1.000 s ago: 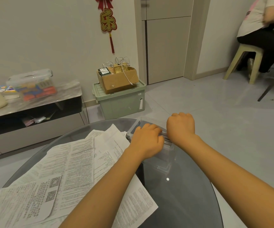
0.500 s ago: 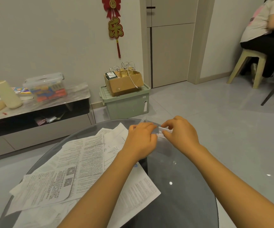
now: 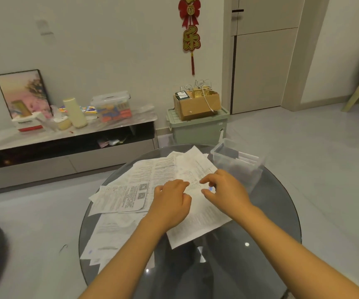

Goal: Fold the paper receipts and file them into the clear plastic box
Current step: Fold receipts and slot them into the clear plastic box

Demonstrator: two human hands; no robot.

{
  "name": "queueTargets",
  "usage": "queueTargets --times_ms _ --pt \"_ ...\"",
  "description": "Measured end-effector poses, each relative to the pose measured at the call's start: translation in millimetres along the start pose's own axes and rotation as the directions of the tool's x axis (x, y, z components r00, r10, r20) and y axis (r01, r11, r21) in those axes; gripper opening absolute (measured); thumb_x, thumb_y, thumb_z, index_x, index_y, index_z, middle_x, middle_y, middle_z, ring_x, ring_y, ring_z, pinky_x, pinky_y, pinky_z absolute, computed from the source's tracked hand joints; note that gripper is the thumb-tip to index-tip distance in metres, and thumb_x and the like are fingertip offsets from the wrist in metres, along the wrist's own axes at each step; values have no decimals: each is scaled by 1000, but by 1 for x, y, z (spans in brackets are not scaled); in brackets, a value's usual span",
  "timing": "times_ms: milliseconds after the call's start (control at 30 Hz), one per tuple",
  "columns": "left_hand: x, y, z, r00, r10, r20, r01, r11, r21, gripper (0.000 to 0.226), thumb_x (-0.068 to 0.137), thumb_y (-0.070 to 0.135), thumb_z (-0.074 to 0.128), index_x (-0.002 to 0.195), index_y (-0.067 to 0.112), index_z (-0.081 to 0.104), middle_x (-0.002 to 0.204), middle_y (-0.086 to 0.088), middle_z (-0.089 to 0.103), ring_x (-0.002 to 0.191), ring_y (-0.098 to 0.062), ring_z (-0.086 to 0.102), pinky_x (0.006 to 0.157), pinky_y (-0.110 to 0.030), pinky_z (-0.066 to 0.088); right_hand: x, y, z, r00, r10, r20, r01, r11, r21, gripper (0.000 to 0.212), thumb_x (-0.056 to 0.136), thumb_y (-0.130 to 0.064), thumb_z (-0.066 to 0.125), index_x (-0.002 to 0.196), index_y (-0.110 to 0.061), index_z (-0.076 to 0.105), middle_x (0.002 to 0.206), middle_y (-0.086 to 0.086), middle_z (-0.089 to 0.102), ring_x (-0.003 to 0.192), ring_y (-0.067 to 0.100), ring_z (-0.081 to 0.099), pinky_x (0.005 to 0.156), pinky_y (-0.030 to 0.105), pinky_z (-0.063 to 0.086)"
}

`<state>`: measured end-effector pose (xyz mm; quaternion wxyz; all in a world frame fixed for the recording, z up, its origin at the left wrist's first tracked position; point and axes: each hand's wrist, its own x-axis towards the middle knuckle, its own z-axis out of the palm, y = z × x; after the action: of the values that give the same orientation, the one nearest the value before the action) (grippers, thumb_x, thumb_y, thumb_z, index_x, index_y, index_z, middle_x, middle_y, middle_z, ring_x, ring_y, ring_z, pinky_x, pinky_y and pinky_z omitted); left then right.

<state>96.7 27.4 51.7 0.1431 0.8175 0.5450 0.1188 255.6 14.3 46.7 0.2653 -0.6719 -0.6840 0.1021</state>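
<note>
Receipts (image 3: 152, 184) lie spread in an overlapping heap across the left and middle of the round dark glass counter (image 3: 260, 244), some sheets hanging past its left rim. Over the heap, the left hand (image 3: 171, 201) is loosely curled, fingertips down on the papers; whether it pinches a sheet cannot be told. Just to its right, the right hand (image 3: 226, 190) hovers over a large printed sheet (image 3: 204, 221) with thumb and forefinger apart and the fingers relaxed, gripping nothing. Further right, near the counter's far edge, stands the clear plastic box (image 3: 237, 164), open at the top, with folded white papers upright inside. Both hands are near the box but apart from it.
</note>
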Motion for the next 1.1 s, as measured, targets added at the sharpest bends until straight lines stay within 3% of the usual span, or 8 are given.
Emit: queueTargets --times_ms 133,300,500,700,833,933,1000,1100 --pt "-11 -30 7 991 -126 40 122 989 80 53 98 34 33 148 22 21 156 -2 20 142 -23 19 117 -43 9 -5 -13 12 990 -44 133 52 997 -51 33 87 -34 61 120 -29 58 118 -5 54 103 12 55 84 28 48" --pt "-10 -69 23 951 -272 144 245 953 178 73 94 44 38 150 19 -3 157 -12 -12 145 -31 -14 117 -49 -5 -4 -10 32 968 -59 243 81 994 -79 35 88 -33 58 122 -30 56 120 -5 52 106 14 54 87 29 48" --pt "5 -85 31 984 -153 93 129 965 227 63 90 50 43 144 24 25 139 1 38 128 -20 34 108 -38 21 10 2 44 960 -69 272 91 993 -69 41 84 -41 62 124 -34 53 124 -9 50 111 10 49 92 27 45" --pt "15 -72 32 999 21 -32 -14 975 221 23 95 29 40 103 26 62 98 10 54 99 -11 49 88 -26 28 28 6 46 931 -172 321 197 979 -47 47 84 -40 63 129 -39 50 140 -13 40 128 10 32 105 26 25" --pt "12 -66 32 997 77 -21 -75 993 90 35 95 29 42 60 27 45 68 11 46 69 -9 46 75 -23 37 31 10 42 930 -198 310 224 973 -52 28 89 -38 58 116 -38 64 136 -17 48 126 4 36 105 22 23" --pt "6 -65 33 997 62 39 -61 998 -24 19 93 38 47 105 35 62 107 13 53 101 -7 49 91 -25 40 31 11 32 943 -180 279 199 979 -40 21 90 -34 57 106 -34 71 119 -16 63 112 4 51 94 16 33" --pt "1 -69 32 987 14 161 -24 998 57 48 92 42 48 139 36 37 134 11 37 126 -12 34 105 -28 29 30 13 27 949 -128 288 140 990 -23 19 89 -32 59 103 -35 71 113 -16 65 108 6 55 92 18 41" --pt "-5 -76 25 967 -14 254 5 999 35 64 95 28 49 149 34 15 152 10 18 140 -14 21 111 -28 23 28 19 26 927 -67 369 88 995 -41 18 86 -31 62 102 -36 71 115 -17 64 107 5 56 92 21 46"
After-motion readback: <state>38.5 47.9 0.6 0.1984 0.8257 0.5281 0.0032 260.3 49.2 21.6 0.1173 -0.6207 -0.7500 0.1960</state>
